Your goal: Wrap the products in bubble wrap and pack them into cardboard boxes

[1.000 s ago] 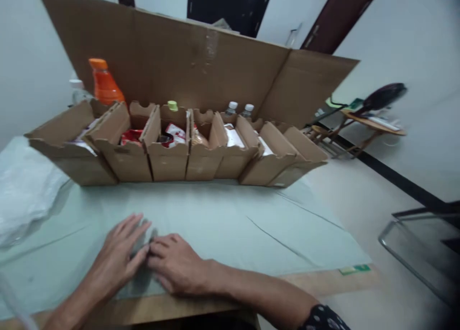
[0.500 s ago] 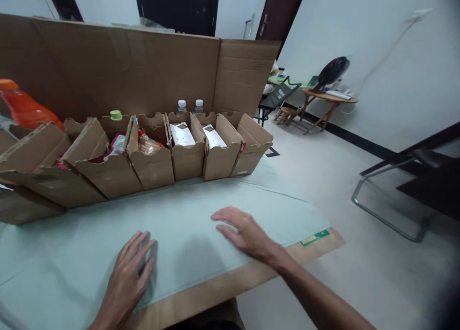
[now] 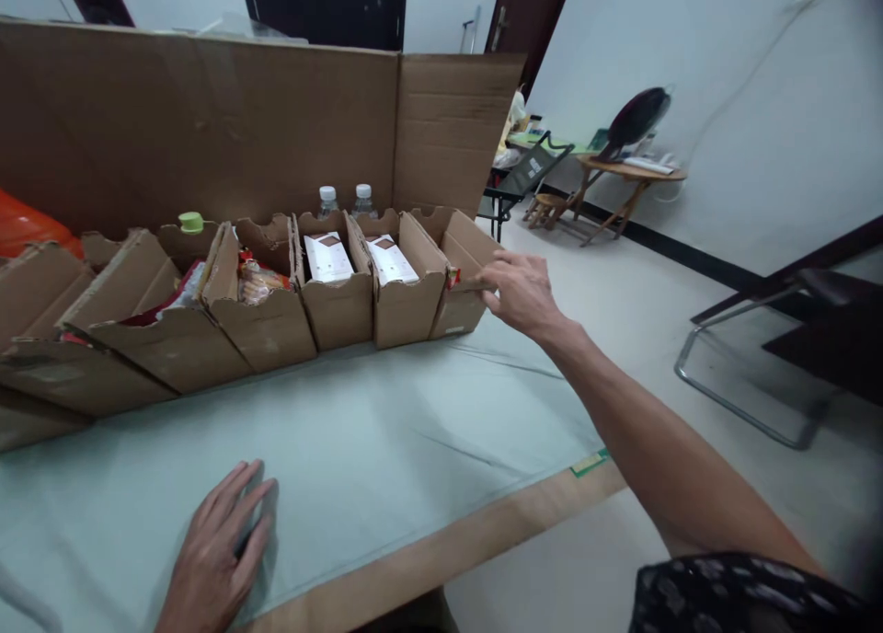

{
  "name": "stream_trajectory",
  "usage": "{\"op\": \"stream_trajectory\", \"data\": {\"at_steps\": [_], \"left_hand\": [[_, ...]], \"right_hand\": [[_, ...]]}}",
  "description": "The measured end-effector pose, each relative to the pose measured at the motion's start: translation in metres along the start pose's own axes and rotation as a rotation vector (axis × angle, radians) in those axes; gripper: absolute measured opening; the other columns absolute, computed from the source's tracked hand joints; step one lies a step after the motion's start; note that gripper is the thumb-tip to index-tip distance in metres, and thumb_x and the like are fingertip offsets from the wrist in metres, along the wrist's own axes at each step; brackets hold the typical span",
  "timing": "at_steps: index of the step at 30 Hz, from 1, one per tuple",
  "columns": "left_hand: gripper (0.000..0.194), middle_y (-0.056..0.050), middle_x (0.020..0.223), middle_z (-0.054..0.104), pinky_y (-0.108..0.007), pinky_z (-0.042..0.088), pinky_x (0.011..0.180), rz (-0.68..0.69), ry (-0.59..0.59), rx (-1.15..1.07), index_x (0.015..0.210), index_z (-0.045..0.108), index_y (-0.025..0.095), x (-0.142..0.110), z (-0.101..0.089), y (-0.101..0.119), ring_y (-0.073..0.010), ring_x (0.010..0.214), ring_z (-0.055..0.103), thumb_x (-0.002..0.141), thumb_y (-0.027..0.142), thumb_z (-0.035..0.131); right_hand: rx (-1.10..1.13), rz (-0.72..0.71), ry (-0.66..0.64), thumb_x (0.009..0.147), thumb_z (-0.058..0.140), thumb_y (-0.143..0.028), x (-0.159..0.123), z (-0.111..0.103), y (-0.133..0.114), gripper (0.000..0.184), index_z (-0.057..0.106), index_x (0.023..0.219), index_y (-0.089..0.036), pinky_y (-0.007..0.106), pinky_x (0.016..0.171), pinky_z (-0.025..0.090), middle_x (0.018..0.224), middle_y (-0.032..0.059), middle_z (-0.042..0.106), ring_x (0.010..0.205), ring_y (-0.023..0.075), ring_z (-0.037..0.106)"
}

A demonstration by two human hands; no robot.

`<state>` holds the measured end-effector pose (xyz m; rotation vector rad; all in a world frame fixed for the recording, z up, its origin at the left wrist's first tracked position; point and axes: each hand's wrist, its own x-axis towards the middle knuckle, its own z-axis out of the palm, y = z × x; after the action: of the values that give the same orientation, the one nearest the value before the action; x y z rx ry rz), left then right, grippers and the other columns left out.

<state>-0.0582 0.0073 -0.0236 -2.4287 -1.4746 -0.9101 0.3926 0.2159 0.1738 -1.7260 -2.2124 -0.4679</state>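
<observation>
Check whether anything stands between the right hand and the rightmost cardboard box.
Nothing visible does: the right hand is at the front right corner of the rightmost cardboard box, with no other object showing between them.

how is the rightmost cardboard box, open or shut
Open: the box is uncovered on top, its inside showing next to the right hand.

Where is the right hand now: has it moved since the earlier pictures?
Yes. Judged against the rightmost box, the right hand has moved forward and rightward, from over the cloth to its rim.
</observation>
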Motion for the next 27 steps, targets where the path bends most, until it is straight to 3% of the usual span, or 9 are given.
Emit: {"op": "stream_trajectory", "data": {"at_steps": [3,8,12,15,17,20,24,25,27], "left_hand": [[0.032,-0.013,0.135,0.066,-0.042,0.054,0.094,0.008,-0.001,0.005,0.127,0.062,0.023,0.001,-0.001,0.001,-0.0297,0.125,0.062,0.097,0.027,0.052],[0.033,-0.011,0.136,0.066,-0.044,0.053,0.098,-0.046,-0.013,-0.054,0.127,0.063,0.026,-0.003,0.001,0.000,-0.0307,0.126,0.062,0.097,0.030,0.054],[0.031,-0.010,0.137,0.065,-0.048,0.052,0.101,-0.113,-0.028,-0.111,0.126,0.063,0.028,-0.006,0.001,0.000,-0.0318,0.129,0.060,0.096,0.031,0.054],[0.030,-0.012,0.135,0.065,-0.052,0.052,0.101,-0.146,-0.008,-0.135,0.126,0.062,0.026,-0.001,-0.006,0.009,-0.0332,0.130,0.059,0.098,0.031,0.054],[0.030,-0.013,0.135,0.064,-0.053,0.054,0.100,-0.153,-0.002,-0.165,0.127,0.062,0.026,0.006,-0.013,0.022,-0.0340,0.131,0.058,0.098,0.030,0.055],[0.031,-0.012,0.139,0.063,-0.054,0.056,0.100,-0.182,0.002,-0.253,0.128,0.062,0.028,0.020,-0.025,0.047,-0.0327,0.131,0.059,0.098,0.029,0.055],[0.037,-0.009,0.144,0.061,-0.046,0.062,0.094,-0.256,-0.050,-0.419,0.135,0.058,0.033,0.042,-0.029,0.084,-0.0287,0.125,0.065,0.099,0.030,0.054],[0.042,-0.009,0.145,0.061,-0.044,0.063,0.092,-0.263,-0.089,-0.459,0.140,0.054,0.034,0.047,-0.026,0.092,-0.0286,0.125,0.065,0.098,0.031,0.055],[0.059,-0.011,0.147,0.060,-0.045,0.064,0.091,-0.269,-0.167,-0.547,0.153,0.040,0.035,0.058,-0.015,0.109,-0.0300,0.126,0.065,0.096,0.032,0.057]], "right_hand": [[-0.140,-0.077,-0.143,0.086,0.057,-0.012,0.004,-0.012,-0.005,0.023,0.078,0.083,-0.019,0.049,0.099,0.035,0.088,0.0103,0.079,0.100,0.0295,0.065],[-0.259,-0.264,-0.340,0.087,0.060,-0.015,-0.027,-0.056,-0.043,0.018,0.074,0.076,-0.017,0.036,0.074,0.038,0.073,0.0087,0.075,0.071,0.0213,0.062],[-0.116,-0.326,-0.501,0.085,0.066,-0.017,-0.035,-0.083,-0.096,0.012,0.072,0.075,-0.016,0.030,0.061,0.034,0.077,0.0078,0.074,0.068,0.0186,0.062],[0.210,-0.307,-0.519,0.091,0.063,-0.017,-0.033,-0.103,-0.128,0.019,0.073,0.075,-0.015,0.027,0.059,0.038,0.076,0.0062,0.074,0.066,0.0160,0.062],[0.543,-0.288,-0.384,0.098,0.058,-0.023,-0.037,-0.118,-0.132,0.025,0.075,0.082,-0.016,0.026,0.063,0.045,0.078,0.0030,0.075,0.068,0.0138,0.064],[0.834,-0.111,0.119,0.099,0.060,-0.027,-0.057,-0.131,-0.105,0.018,0.077,0.095,-0.021,0.028,0.077,0.053,0.092,0.0010,0.078,0.083,0.0135,0.070],[0.916,0.395,0.804,0.087,0.065,-0.018,-0.105,-0.093,-0.032,0.011,0.076,0.090,-0.019,0.034,0.091,0.051,0.102,0.0062,0.076,0.099,0.0163,0.069],[0.958,0.546,0.842,0.082,0.066,-0.020,-0.119,-0.075,-0.015,0.010,0.075,0.088,-0.019,0.034,0.086,0.051,0.101,0.0069,0.076,0.098,0.0170,0.069],[1.127,0.802,0.641,0.071,0.074,-0.030,-0.144,-0.032,0.007,0.020,0.074,0.088,-0.021,0.032,0.074,0.052,0.100,0.0069,0.076,0.090,0.0188,0.069]]}}
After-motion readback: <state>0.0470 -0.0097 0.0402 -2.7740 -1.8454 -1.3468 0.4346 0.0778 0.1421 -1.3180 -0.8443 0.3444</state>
